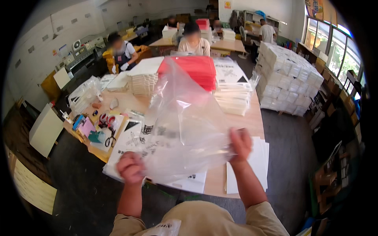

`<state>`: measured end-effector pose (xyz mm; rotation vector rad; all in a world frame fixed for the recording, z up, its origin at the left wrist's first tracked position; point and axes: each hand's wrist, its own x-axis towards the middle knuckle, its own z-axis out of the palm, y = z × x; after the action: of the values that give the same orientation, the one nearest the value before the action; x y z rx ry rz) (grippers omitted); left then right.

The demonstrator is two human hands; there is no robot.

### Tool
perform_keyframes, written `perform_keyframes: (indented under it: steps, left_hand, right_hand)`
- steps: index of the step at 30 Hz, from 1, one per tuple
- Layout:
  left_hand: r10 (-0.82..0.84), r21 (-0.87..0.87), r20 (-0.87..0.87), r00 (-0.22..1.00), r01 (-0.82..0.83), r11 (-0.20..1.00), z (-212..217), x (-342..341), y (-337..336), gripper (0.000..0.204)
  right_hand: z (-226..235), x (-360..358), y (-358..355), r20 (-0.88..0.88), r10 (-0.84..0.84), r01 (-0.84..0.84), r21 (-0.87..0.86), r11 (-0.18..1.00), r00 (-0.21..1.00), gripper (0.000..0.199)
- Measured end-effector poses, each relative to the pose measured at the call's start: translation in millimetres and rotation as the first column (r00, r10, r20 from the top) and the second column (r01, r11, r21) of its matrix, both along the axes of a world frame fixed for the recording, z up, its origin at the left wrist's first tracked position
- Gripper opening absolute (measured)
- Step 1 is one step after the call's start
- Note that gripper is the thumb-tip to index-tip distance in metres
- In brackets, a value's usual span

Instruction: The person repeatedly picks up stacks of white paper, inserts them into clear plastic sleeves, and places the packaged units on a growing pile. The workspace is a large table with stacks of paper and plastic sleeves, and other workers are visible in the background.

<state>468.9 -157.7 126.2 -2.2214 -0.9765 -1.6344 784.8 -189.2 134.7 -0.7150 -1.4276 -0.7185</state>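
Note:
A large clear plastic bag (189, 129) with black print is stretched between my two hands above the near part of the table. My left hand (131, 167) is closed on its lower left edge. My right hand (239, 144), a little blurred, grips the right edge. Through the film the things behind it look hazy. Beneath the bag lie printed white sheets or bags (125, 146). A stack of plain white sheets (248, 167) sits below my right hand.
On the wooden table (258, 122) stand a red stack (193, 69), white stacks (143, 82) and packed bundles (232, 98). Scissors (110, 137) and tape rolls (106, 119) lie at left. Co-workers (193, 43) sit across. A wrapped pallet pile (289, 78) stands right.

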Motion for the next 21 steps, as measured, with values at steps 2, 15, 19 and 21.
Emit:
perform_keyframes:
  steps: [2, 15, 19, 21]
  left_hand:
    - [-0.122, -0.338, -0.197, 0.973, 0.050, 0.940, -74, 3, 5, 0.018]
    - [-0.095, -0.727, -0.083, 0.992, 0.005, 0.686, -135, 21, 12, 0.013]
    - [-0.068, -0.484, -0.003, 0.998, 0.058, 0.873, -85, 54, 5, 0.018]
    - [-0.122, -0.381, -0.108, 0.987, 0.072, 0.922, -102, 63, 4, 0.019]
  right_hand:
    - [-91, -2, 14, 0.084, 0.010, 0.047, -0.652, 0.756, 0.996, 0.046]
    - [-242, 14, -30, -0.362, -0.121, -0.311, -0.898, 0.311, 0.924, 0.056]
    - [-242, 1, -42, -0.412, -0.205, -0.274, -0.831, 0.484, 0.888, 0.056]
    - [-262, -6, -51, -0.309, -0.232, -0.226, -0.919, 0.323, 0.922, 0.054]
